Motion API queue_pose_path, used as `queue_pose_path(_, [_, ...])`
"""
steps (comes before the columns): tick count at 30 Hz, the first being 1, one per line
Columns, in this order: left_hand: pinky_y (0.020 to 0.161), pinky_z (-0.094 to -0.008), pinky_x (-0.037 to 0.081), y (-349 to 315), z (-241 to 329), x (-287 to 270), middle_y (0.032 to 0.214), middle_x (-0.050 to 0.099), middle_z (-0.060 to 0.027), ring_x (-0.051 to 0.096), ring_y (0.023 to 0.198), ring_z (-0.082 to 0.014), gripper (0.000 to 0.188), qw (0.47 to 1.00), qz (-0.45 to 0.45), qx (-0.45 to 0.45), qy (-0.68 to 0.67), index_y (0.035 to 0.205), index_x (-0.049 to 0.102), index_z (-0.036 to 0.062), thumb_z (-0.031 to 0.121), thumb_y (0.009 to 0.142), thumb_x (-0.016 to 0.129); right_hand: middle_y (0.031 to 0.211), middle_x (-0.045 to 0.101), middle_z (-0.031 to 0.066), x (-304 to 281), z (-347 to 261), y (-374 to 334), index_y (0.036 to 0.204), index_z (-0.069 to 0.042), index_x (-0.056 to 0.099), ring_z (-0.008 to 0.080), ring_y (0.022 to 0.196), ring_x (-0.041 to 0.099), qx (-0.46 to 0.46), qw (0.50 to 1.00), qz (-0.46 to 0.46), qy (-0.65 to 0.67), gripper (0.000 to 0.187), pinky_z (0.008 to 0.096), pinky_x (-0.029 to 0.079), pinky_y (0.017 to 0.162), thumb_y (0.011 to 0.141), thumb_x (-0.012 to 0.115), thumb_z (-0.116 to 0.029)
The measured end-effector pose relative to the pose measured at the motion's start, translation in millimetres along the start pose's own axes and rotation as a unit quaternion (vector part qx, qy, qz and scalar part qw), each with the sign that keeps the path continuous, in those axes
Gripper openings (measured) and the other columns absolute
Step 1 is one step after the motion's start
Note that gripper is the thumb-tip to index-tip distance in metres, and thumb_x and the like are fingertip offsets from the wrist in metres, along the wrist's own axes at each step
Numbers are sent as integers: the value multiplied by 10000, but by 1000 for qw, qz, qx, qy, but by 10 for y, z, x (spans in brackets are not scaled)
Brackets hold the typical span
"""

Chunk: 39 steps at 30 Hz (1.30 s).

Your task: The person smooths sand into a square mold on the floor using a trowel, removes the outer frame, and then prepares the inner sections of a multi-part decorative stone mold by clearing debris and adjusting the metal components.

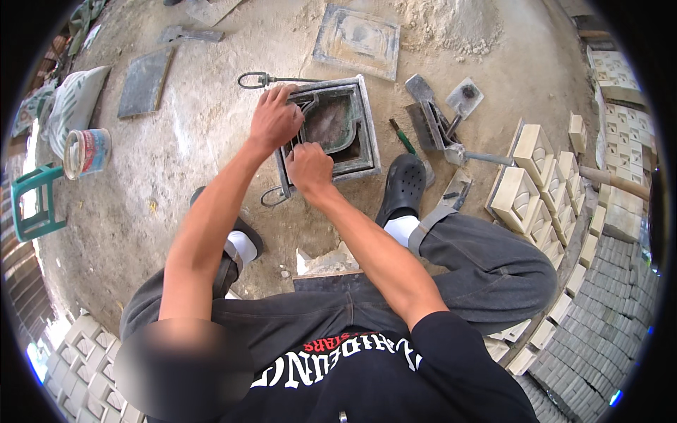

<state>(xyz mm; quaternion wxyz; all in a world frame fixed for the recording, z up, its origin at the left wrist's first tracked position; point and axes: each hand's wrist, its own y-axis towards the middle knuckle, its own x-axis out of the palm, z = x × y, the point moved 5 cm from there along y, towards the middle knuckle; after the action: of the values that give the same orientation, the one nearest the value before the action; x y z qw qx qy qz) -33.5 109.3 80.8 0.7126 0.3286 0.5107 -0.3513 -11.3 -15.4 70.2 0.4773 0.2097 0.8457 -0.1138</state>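
A square metal mould [367, 106] lies on the ground between my feet, with a rounded-corner inner piece [345, 137] set inside its walls. My left hand [277, 116] is closed over the mould's left side towards the far corner. Nearer to me, my right hand [310, 168] is closed on the same side, its knuckles up. Both sets of fingers curl over the inner edge, and their tips are partly hidden. Wire loop handles [254, 80] stick out at the mould's left corners. A green-handled tool [402, 135] lies just to its right.
Trowels [465, 97] and a long-handled hammer-like tool [486, 158] lie at right, beside stacked cream moulded blocks [532, 187]. Grey blocks [599, 331] fill the right edge. A bucket [88, 153], green stool [37, 204] and sack [77, 106] stand left. Flat plates [357, 41] lie beyond.
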Motion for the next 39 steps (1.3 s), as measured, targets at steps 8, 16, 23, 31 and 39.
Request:
queue_pose_path(8, [821, -365, 507, 190, -67, -178, 973, 592, -77, 570, 1017, -239, 224, 992, -70, 72, 73, 871, 673, 66, 237, 735, 720, 810, 676, 125, -9, -19, 1, 741, -34, 669, 279, 856, 645, 19, 1000, -21, 2, 160, 404, 546, 684, 804, 586, -156])
queue_pose_path(16, [755, -366, 569, 369, 47, -44, 1050, 565, -147, 601, 999, -284, 132, 978, -149, 33, 143, 785, 702, -1, 61, 793, 586, 815, 698, 160, -13, -123, 162, 779, -16, 688, 307, 825, 670, -43, 983, -151, -95, 175, 410, 552, 676, 795, 562, -136])
queue_pose_path(23, [713, -372, 596, 327, 142, -46, 1032, 566, -204, 616, 969, -343, 142, 980, -143, 64, 121, 820, 699, -27, 37, 801, 574, 815, 699, 143, 20, -82, 113, 773, -29, 684, 287, 823, 671, -28, 991, -105, -83, 171, 409, 548, 661, 795, 563, -147])
queue_pose_path(31, [724, -436, 552, 335, 31, -159, 963, 600, -211, 650, 869, -374, 113, 984, -159, 63, 51, 857, 655, 15, 24, 800, 558, 851, 682, 163, -82, -129, 93, 777, -4, 656, 318, 866, 643, -20, 998, -53, -35, 170, 442, 553, 703, 791, 559, -143])
queue_pose_path(39, [727, -493, 507, 422, -47, -304, 851, 659, -222, 639, 839, -421, 161, 977, -202, 68, 20, 909, 622, 40, 36, 785, 520, 854, 665, 159, -304, -241, 81, 788, -1, 634, 323, 888, 628, -23, 999, -47, -5, 157, 440, 551, 723, 777, 608, -156])
